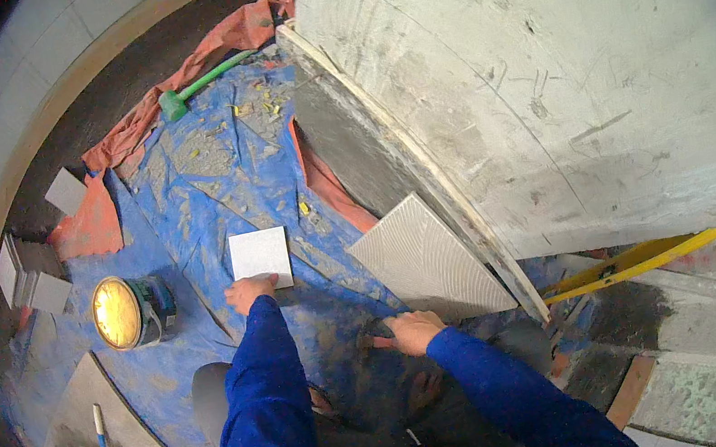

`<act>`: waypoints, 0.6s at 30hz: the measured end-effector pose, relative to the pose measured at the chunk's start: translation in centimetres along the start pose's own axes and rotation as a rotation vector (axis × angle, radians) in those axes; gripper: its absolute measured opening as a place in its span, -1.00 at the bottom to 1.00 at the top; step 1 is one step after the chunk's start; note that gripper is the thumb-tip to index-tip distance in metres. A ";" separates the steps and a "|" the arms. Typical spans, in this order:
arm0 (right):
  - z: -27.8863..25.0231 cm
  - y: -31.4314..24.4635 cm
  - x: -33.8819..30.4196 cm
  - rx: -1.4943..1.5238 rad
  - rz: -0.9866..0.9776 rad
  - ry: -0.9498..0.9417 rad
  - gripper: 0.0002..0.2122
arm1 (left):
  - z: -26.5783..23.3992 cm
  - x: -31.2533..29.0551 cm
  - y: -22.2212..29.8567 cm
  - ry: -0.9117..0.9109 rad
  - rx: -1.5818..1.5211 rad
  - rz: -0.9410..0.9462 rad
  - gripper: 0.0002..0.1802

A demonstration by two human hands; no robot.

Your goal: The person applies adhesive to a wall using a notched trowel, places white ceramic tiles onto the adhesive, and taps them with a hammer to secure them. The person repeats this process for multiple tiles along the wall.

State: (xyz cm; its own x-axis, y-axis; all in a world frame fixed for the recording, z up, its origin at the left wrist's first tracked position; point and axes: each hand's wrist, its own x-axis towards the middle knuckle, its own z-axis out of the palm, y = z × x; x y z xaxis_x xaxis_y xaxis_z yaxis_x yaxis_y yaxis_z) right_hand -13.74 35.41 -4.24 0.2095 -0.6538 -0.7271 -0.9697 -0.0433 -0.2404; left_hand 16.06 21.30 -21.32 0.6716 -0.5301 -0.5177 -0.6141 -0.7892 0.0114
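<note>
Two blue sleeves, lower edge. Right hand: fingers curled, can't tell around what, just beside pale ridged panel. Left hand: thumb and fingers gripping near edge of white square tile, over blue tarp. Bucket left of tile. Farther off, green mallet beside orange sheet.

The left hand covers the near-left corner of the white square tile. Right of the tile and nearer the person, blur keeps me from making out the small dark-and-reddish object at the right hand, or whether it's gripped. Left of the tile, I can't tell if the bucket's glowing yellow top is lid or inside. Yellow scraps beyond the tile are too small to name.
</note>
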 end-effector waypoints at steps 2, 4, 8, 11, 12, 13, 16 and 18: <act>-1.5 -0.9 -1.5 0.176 -0.178 0.405 -0.63 | 0.3 -0.3 0.3 0.057 -0.001 -0.022 0.17; -3.0 -1.2 -3.6 0.366 -0.176 0.533 -0.62 | 0.7 -0.9 0.6 0.108 -0.020 -0.029 0.21; -4.6 -0.8 -8.4 0.530 -0.015 0.869 -0.74 | 1.2 -2.8 0.8 0.128 -0.082 0.007 0.42; -4.2 0.7 -13.8 0.285 0.035 1.279 -0.72 | 1.2 -4.0 0.8 0.097 -0.119 0.037 0.60; -4.1 1.4 -15.2 0.080 0.098 1.398 -0.58 | 1.1 -4.2 0.7 0.061 -0.110 0.038 0.66; -4.0 2.3 -16.0 0.064 0.217 1.352 -0.54 | 1.0 -4.4 0.7 0.065 -0.126 0.045 0.67; -3.3 5.0 -17.4 0.067 0.401 1.275 -0.38 | 0.8 -4.5 0.7 0.052 -0.122 0.063 0.68; -2.9 6.4 -17.2 0.098 0.394 1.219 -0.45 | 0.9 -4.3 0.7 0.060 -0.120 0.078 0.67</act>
State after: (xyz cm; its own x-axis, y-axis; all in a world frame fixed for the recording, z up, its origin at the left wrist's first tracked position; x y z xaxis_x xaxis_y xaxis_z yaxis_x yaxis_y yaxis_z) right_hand -23.95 44.24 8.57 -0.3879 -0.8770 0.2834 -0.9155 0.3312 -0.2283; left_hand 12.35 23.29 -19.89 0.6495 -0.6060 -0.4593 -0.6140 -0.7742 0.1534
